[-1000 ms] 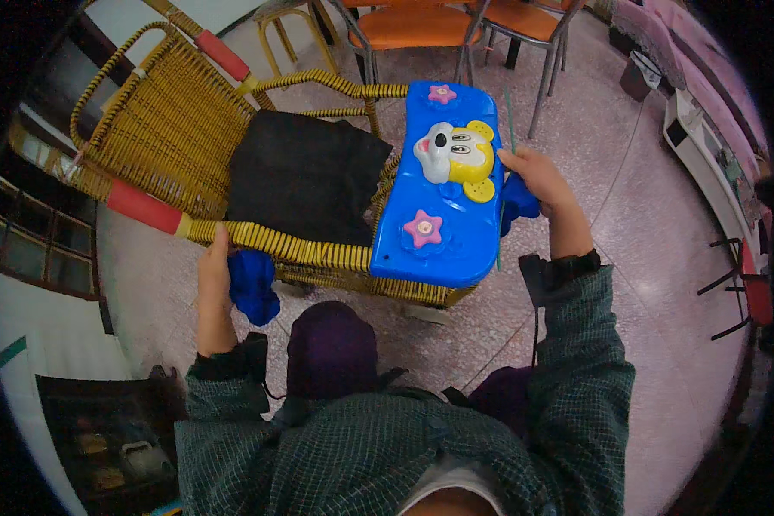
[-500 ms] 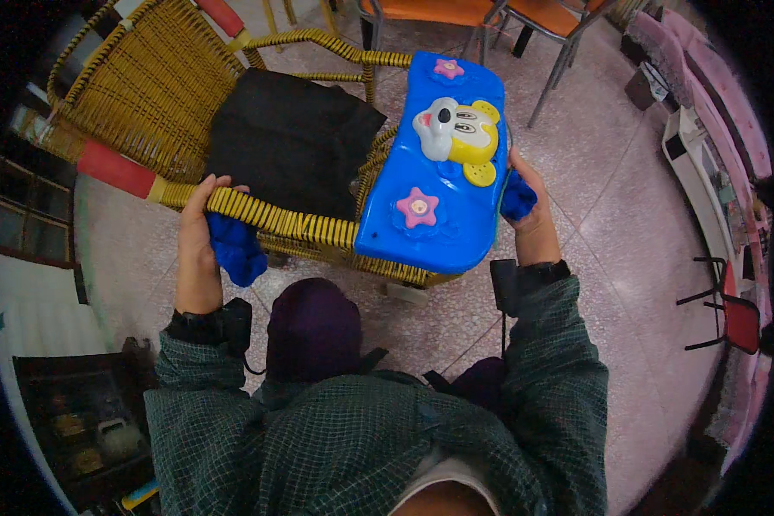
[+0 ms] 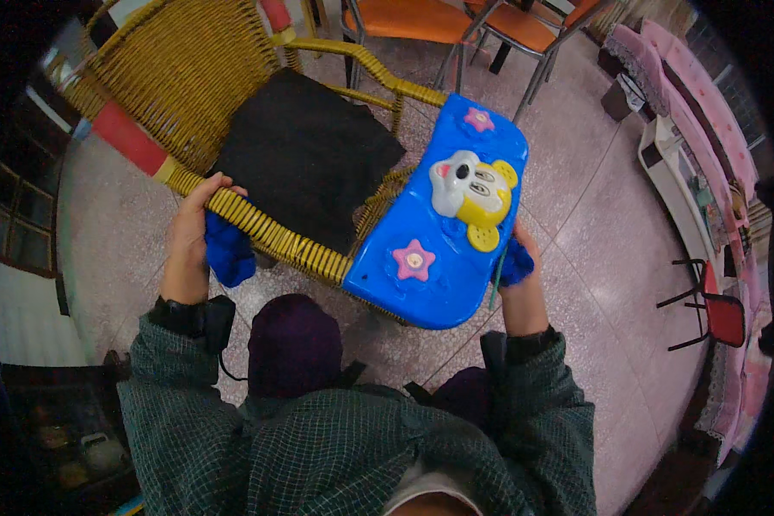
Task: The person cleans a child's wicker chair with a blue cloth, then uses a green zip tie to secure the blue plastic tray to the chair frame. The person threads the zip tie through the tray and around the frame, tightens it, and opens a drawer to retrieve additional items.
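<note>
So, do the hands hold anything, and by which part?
The left hand holds a chair by its near armrest, with a blue cloth. The right hand, with another blue cloth, is at the tray's outer edge; its grip is unclear.

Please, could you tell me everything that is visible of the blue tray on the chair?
The blue tray is glossy with rounded corners and looks plastic. A raised yellow-and-white animal head sits mid-surface, with a pink star toward each end. It spans the front of the woven chair, slanting in the view. The right hand, with a blue cloth, is at its outer edge; exact contact is hidden.
</note>
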